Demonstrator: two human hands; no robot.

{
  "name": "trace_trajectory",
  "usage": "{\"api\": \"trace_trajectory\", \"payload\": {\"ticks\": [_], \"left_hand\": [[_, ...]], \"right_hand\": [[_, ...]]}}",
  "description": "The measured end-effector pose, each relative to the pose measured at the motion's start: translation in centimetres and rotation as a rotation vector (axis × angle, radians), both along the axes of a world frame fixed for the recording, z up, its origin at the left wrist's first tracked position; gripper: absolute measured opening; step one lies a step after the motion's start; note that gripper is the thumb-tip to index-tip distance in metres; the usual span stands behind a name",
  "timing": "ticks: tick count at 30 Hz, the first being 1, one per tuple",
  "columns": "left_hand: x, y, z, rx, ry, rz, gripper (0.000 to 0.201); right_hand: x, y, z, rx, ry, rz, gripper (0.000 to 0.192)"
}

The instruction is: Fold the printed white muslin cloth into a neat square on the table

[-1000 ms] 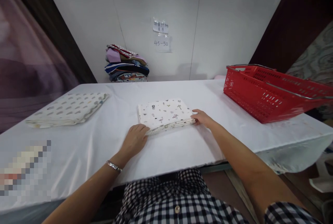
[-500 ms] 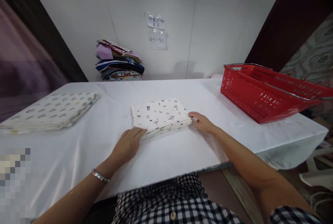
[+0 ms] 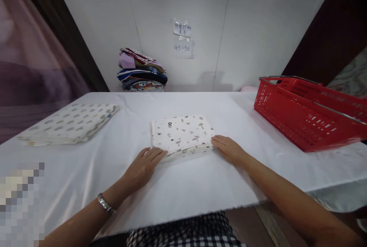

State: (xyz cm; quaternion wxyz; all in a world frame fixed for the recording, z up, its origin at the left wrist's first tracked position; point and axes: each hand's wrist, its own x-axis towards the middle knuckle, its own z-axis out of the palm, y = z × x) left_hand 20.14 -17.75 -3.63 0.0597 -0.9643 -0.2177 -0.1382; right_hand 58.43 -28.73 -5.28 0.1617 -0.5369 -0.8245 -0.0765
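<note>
A white cloth [image 3: 183,134] printed with small palm trees and animals lies on the table, folded into a neat rectangle of several layers. Its layered folded edge faces me. My left hand [image 3: 146,164] rests at the near left corner, fingers stretched out over the cloth's edge. At the near right corner, my right hand [image 3: 229,149] touches the cloth with its fingers extended and lying flat. Neither hand grips the fabric. The left thumb is hidden from view.
Another folded cloth [image 3: 71,122] with grey cloud-like shapes lies at the left. A red plastic basket [image 3: 289,115] with metal handles stands at the right. Folded fabrics [image 3: 142,73] are piled against the back wall, near paper signs [image 3: 183,48]. The white-covered table [image 3: 195,189] ends close to my body.
My right hand has gone from holding the cloth's right corner to lying flatter on it. My left hand stays at its corner. The whole view has shifted slightly.
</note>
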Motion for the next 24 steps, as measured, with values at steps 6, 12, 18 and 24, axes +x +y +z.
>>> {"api": "trace_trajectory", "payload": {"ticks": [6,12,18,24], "left_hand": [[-0.1,0.6,-0.4,0.032,0.008,-0.014,0.059],[0.2,1.4,-0.7,0.084,-0.133,-0.105,0.06],[0.1,2.1,0.6,0.041,-0.247,-0.072,0.059],[-0.6,1.7,8.1,-0.425,-0.523,0.154,0.058]], "right_hand": [[-0.2,0.7,-0.3,-0.023,-0.059,-0.012,0.045],[-0.3,1.6,-1.1,0.064,-0.158,0.017,0.053],[-0.3,2.0,0.8,0.074,-0.076,0.005,0.058],[-0.6,0.0,8.9,-0.055,0.275,-0.086,0.053]]}}
